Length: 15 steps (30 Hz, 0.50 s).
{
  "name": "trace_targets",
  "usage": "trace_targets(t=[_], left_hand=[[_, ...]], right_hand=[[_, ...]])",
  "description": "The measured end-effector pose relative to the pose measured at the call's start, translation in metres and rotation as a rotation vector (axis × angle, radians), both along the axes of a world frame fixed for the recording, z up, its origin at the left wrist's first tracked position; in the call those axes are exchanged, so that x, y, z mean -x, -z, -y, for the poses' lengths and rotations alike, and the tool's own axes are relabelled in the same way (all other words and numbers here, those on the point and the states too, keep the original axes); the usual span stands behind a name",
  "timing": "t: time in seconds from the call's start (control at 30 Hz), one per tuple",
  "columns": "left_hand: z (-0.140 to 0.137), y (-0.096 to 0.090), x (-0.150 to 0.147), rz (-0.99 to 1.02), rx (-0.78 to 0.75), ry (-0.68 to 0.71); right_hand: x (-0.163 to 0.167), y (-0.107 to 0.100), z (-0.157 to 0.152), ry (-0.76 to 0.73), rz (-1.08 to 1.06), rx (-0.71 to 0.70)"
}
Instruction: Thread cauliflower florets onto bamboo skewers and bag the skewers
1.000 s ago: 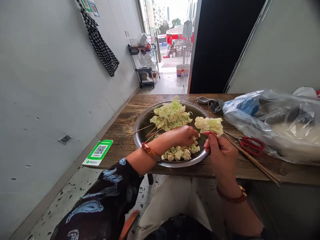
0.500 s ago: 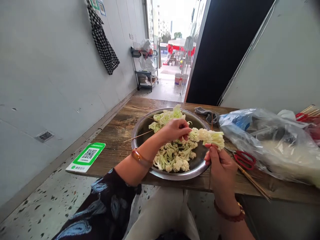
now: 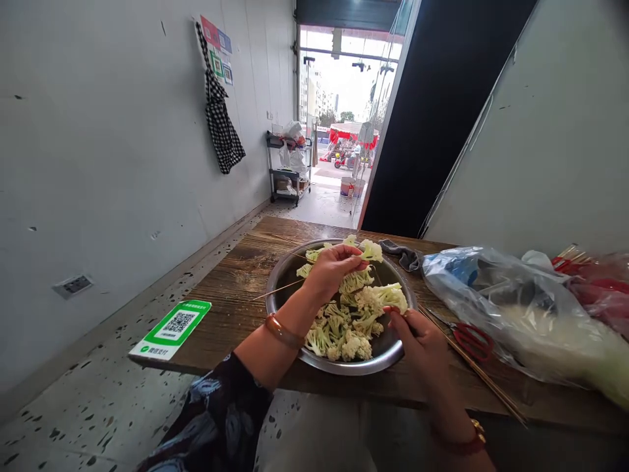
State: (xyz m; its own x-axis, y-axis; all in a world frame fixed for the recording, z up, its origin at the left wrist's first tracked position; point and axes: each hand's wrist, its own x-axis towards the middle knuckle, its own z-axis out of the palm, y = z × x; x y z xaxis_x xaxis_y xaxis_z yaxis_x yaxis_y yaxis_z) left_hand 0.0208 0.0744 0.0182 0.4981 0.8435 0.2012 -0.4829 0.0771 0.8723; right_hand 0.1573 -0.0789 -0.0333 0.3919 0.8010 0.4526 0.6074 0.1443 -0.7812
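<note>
My left hand (image 3: 335, 267) is over the far side of a steel bowl (image 3: 271, 296), its fingertips pinching a pale cauliflower floret (image 3: 372, 251). At the bowl's right side, my right hand (image 3: 421, 337) is closed at the stem end of skewered cauliflower (image 3: 390, 297); the thin skewer is mostly hidden by florets and fingers. Below both hands, loose cauliflower florets (image 3: 339, 331) fill much of the bowl. A thin wooden stick (image 3: 279, 289) leans over the bowl's left rim.
The bowl stands on a wooden table (image 3: 230, 282). To the right lie red-handled scissors (image 3: 472, 341), several bamboo skewers (image 3: 486, 380) and a large clear plastic bag (image 3: 521, 314). A grey cloth (image 3: 403, 254) lies behind the bowl, a green QR-code card (image 3: 171, 328) at the left corner.
My left hand has moved away from the skewered cauliflower and now holds a separate floret. My right hand has shifted left over the bowl with the skewer. The view has tilted up.
</note>
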Motion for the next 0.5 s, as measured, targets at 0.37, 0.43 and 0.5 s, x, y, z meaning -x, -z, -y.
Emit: trace_targets(t=[0.37, 0.43, 0.5], left_hand=[[0.0066, -0.0051, -0.0013, -0.204, -0.21, -0.149], [0.0052, -0.0033, -0.0016, -0.245, -0.255, -0.172], [0.0035, -0.001, -0.0015, -0.293, -0.318, -0.214]], right_hand=[[0.0004, 0.0073, -0.002, 0.0, 0.074, -0.031], [-0.0004, 0.0094, -0.003, 0.01, 0.078, -0.022], [-0.0004, 0.0105, -0.0038, 0.021, 0.078, -0.019]])
